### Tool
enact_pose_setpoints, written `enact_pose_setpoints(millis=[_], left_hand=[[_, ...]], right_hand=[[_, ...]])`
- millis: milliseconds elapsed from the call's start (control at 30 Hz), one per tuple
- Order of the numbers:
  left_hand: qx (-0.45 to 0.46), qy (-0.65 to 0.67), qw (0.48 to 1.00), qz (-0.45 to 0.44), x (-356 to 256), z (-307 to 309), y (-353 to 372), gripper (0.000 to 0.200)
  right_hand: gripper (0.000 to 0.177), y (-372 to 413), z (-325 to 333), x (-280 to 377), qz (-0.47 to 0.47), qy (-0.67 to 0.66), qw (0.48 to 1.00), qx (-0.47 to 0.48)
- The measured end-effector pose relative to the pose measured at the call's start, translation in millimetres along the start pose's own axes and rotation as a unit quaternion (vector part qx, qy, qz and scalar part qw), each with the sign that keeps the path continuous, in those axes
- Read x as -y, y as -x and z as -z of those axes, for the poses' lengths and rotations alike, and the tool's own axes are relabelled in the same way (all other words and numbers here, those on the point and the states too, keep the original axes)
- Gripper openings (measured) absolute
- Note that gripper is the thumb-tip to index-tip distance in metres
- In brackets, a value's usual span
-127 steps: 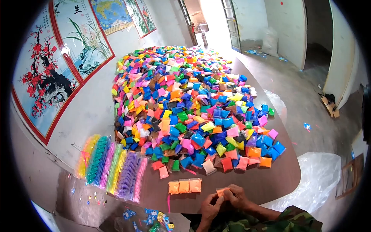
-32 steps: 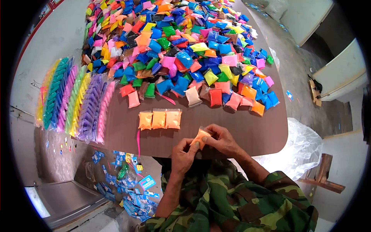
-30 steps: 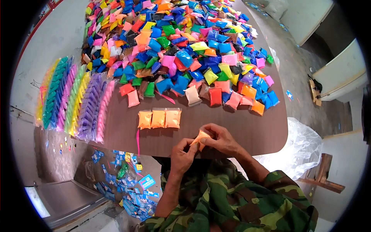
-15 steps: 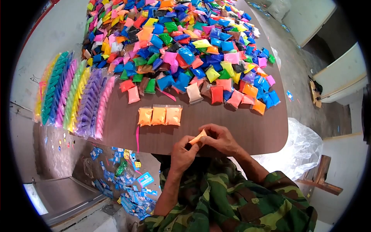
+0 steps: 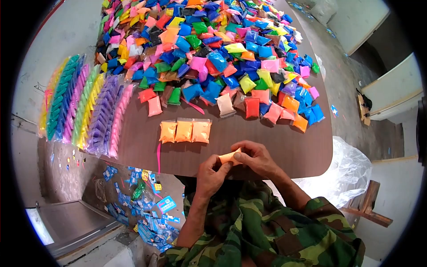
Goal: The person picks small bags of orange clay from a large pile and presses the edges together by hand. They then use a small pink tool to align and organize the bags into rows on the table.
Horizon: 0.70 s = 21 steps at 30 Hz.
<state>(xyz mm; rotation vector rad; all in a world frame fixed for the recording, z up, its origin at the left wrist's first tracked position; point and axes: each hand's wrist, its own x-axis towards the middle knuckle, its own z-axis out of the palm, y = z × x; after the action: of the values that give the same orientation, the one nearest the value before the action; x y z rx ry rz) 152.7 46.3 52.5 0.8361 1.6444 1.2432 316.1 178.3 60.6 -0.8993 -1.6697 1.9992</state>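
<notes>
My left hand (image 5: 212, 177) and my right hand (image 5: 254, 158) meet at the table's front edge. Between them they pinch an orange packet (image 5: 229, 157), one hand at each end. Fingers partly cover it. Just beyond my left hand, three orange packets (image 5: 184, 131) lie side by side in a row on the brown table (image 5: 142, 142). A pink strip (image 5: 159, 158) lies left of them, near the edge.
A big heap of coloured packets (image 5: 218, 58) covers the back of the table. Long bagged bundles (image 5: 102, 115) of many colours lie at the left. Blue printed wrappers (image 5: 151, 227) litter the floor; clear plastic sheeting (image 5: 344, 167) lies at the right beside a wooden piece (image 5: 370, 204).
The orange packet has turned from slanted to nearly level between my fingers. My right hand's grip has shifted slightly. The whole view has moved a little.
</notes>
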Motion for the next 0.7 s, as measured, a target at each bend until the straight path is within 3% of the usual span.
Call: enact_pose_setpoints(millis=[700], left_hand=[[-0.023, 0.015, 0.999, -0.040, -8.8, -3.1, 6.8, 0.023]], right_hand=[[0.029, 3.5, 5.3, -1.1, -0.006, 0.027, 0.999, 0.036]])
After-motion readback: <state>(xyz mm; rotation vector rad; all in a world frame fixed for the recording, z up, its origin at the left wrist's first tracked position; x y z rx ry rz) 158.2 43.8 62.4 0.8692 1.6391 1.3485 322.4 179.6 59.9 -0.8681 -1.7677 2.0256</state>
